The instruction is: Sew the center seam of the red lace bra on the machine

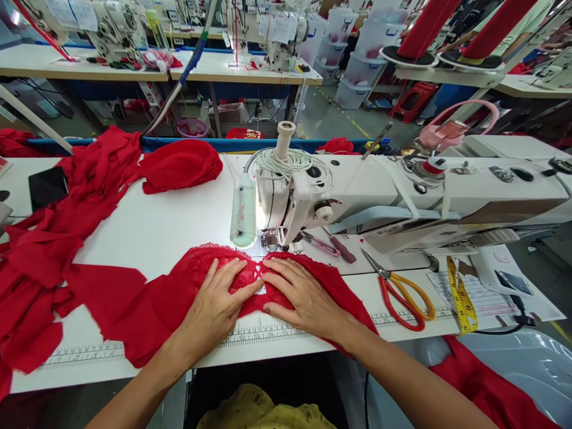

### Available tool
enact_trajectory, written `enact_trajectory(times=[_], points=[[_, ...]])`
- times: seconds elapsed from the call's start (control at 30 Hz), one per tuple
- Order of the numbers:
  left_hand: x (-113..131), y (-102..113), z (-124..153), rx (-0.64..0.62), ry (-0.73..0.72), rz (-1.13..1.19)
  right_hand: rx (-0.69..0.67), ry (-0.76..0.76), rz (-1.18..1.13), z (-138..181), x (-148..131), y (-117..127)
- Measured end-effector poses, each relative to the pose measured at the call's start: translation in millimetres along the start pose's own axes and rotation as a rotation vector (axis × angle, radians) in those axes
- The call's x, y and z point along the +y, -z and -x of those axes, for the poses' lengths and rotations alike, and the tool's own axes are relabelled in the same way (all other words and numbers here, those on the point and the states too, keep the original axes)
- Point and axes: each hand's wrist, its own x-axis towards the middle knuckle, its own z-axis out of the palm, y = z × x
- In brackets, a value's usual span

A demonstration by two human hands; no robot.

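Observation:
Both palms lie on a red lace-trimmed garment piece (179, 298) spread over the table in front of the sewing machine (357, 185). My left hand (221, 295) rests flat on its left lace part, fingers stretched out, thumb pointing inward. On the right part my right hand (301, 289) presses with its fingers spread. Between the hands the two lace parts meet at a narrow gap with small white shapes showing through. The lace's upper edge is just below the presser foot (270, 240); whether it touches the foot I cannot tell.
Scissors (397, 292) with red and orange handles, a yellow tape measure (462, 295) and pink thread snips (320, 243) lie to the right. Red fabric pieces (89, 190) heap up at the left beside a dark phone (48, 187). A plastic bin (527, 357) stands at lower right.

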Motion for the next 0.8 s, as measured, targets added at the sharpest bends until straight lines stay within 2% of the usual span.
enact_trajectory(times=[0.3,0.5,0.8], points=[[-0.2,0.7,-0.8,0.043,0.051,0.079,0.037,0.031,0.021,-0.1,0.4,-1.7],[-0.3,0.0,-0.3,0.062,0.055,0.066,0.002,0.018,0.017,-0.9,-0.8,0.9],[-0.4,-1.7,0.2,0.040,0.130,0.111,0.047,-0.027,-0.070,1.6,0.2,0.4]])
